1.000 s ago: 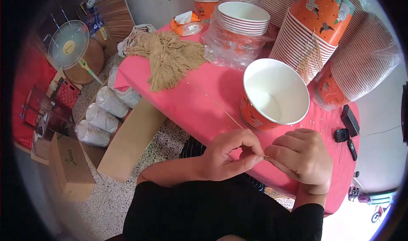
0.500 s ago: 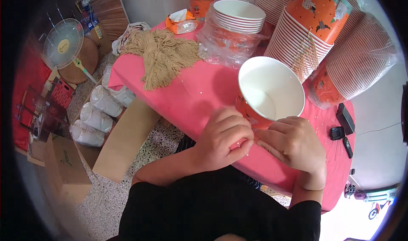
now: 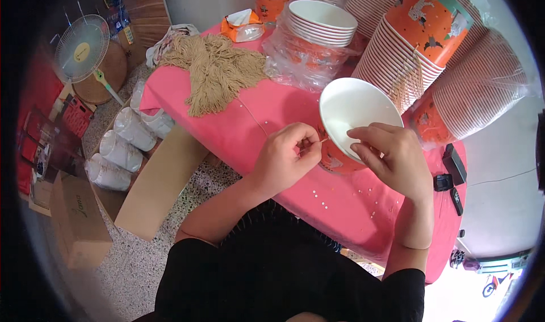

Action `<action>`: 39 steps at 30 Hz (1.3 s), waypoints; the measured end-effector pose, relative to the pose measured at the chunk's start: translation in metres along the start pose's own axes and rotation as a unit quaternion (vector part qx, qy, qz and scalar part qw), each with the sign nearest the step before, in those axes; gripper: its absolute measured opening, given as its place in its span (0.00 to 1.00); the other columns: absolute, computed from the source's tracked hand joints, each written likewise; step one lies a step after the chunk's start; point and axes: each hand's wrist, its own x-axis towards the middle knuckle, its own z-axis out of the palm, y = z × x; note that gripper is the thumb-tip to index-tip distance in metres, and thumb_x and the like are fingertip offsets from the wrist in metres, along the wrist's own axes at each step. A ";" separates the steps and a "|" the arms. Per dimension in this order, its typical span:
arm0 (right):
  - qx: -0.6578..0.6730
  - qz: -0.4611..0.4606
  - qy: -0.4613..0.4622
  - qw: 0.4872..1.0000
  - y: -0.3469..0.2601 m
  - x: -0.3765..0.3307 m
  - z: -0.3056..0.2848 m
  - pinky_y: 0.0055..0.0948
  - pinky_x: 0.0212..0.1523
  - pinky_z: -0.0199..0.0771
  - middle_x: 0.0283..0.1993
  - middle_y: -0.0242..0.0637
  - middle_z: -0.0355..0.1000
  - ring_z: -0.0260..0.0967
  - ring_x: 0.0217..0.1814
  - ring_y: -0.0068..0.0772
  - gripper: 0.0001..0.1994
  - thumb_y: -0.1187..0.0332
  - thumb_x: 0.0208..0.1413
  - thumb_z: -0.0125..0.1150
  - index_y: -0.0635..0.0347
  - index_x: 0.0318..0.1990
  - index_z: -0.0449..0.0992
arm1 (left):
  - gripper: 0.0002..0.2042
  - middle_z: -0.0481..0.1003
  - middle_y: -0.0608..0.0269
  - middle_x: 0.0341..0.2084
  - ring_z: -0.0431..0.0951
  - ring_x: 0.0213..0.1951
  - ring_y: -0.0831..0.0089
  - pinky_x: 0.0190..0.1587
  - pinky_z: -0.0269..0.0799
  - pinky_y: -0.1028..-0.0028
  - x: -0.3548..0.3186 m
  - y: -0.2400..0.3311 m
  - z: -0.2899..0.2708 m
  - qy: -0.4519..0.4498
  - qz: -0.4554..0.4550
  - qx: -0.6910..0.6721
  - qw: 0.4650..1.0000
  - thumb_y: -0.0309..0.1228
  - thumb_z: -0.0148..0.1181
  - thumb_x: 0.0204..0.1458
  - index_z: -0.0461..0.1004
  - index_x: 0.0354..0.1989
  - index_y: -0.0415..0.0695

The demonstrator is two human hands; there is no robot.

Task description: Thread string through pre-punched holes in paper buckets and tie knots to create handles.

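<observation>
A white-lined paper bucket (image 3: 355, 103) with an orange printed outside stands on the pink-covered table, tilted slightly toward me. My left hand (image 3: 289, 154) is closed at its near left side, pinching a thin tan cord (image 3: 254, 116). That cord runs back across the cloth to a pile of tan cords (image 3: 221, 69), and a short end sticks out past my fingertips toward the bucket wall. My right hand (image 3: 392, 154) hovers over the bucket's near rim, thumb and forefinger apart with a gap between them. Its other fingers are partly hidden.
Stacked orange buckets (image 3: 392, 61) and plastic-wrapped ones (image 3: 323, 32) line the table's back. Small white paper dots (image 3: 321, 200) are scattered about. A black box-shaped item (image 3: 454, 162) lies at the right edge. Left on the floor are an open carton (image 3: 162, 185) and a fan (image 3: 83, 49).
My right hand has lifted from the bucket's near side to above its rim, and its fingers have parted. My left hand has turned, showing the pinched cord. The view has shifted slightly.
</observation>
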 end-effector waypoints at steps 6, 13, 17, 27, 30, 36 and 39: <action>-0.011 0.000 -0.025 1.000 0.004 0.008 0.001 0.41 0.32 0.72 0.30 0.44 0.75 0.74 0.30 0.48 0.06 0.70 0.51 0.62 0.62 0.35 0.78 | 0.04 0.74 0.60 0.24 0.76 0.26 0.74 0.29 0.72 0.74 0.002 -0.006 0.001 -0.005 0.014 -0.012 1.000 0.20 0.60 0.49 0.71 0.31 0.37; -0.015 -0.008 -0.087 0.996 0.023 0.023 0.017 0.43 0.33 0.72 0.28 0.43 0.76 0.74 0.31 0.49 0.06 0.71 0.49 0.62 0.59 0.35 0.80 | 0.05 0.76 0.59 0.27 0.78 0.28 0.73 0.29 0.74 0.75 0.004 -0.007 0.009 0.010 -0.004 -0.027 1.000 0.21 0.62 0.49 0.73 0.33 0.37; -0.021 -0.052 -0.099 0.994 0.029 0.026 0.023 0.43 0.32 0.72 0.24 0.43 0.75 0.74 0.29 0.50 0.06 0.69 0.48 0.61 0.58 0.34 0.79 | 0.05 0.77 0.58 0.28 0.79 0.29 0.73 0.29 0.75 0.75 0.005 -0.003 0.009 0.011 -0.001 -0.027 1.000 0.21 0.62 0.50 0.73 0.34 0.36; -0.028 0.140 0.200 0.969 0.036 -0.020 -0.046 0.24 0.31 0.71 0.27 0.38 0.72 0.69 0.27 0.25 0.04 0.80 0.52 0.57 0.68 0.35 0.75 | 0.07 0.78 0.60 0.33 0.78 0.33 0.77 0.31 0.74 0.77 -0.002 -0.011 -0.030 -0.045 -0.011 0.005 0.999 0.24 0.59 0.55 0.75 0.41 0.36; -0.082 0.190 0.305 0.930 0.060 -0.044 -0.068 0.20 0.33 0.68 0.27 0.31 0.70 0.64 0.30 0.16 0.03 0.77 0.56 0.56 0.67 0.35 0.74 | 0.08 0.77 0.62 0.30 0.77 0.32 0.80 0.31 0.74 0.77 0.002 -0.013 -0.037 -0.050 -0.031 -0.020 0.998 0.24 0.57 0.56 0.75 0.43 0.37; -0.080 0.249 0.390 0.883 0.105 -0.078 -0.098 0.18 0.34 0.64 0.25 0.30 0.66 0.62 0.32 0.14 0.04 0.75 0.59 0.55 0.67 0.36 0.73 | 0.07 0.73 0.65 0.25 0.74 0.26 0.78 0.32 0.76 0.75 0.006 -0.022 -0.065 -0.180 -0.188 -0.376 0.889 0.25 0.52 0.59 0.73 0.43 0.37; -0.203 0.330 0.352 0.852 0.122 -0.091 -0.114 0.29 0.34 0.67 0.24 0.43 0.65 0.66 0.28 0.24 0.09 0.67 0.59 0.52 0.65 0.37 0.73 | 0.07 0.73 0.63 0.25 0.74 0.25 0.74 0.34 0.77 0.70 0.006 -0.025 -0.068 -0.208 -0.206 -0.486 0.823 0.25 0.51 0.58 0.73 0.41 0.37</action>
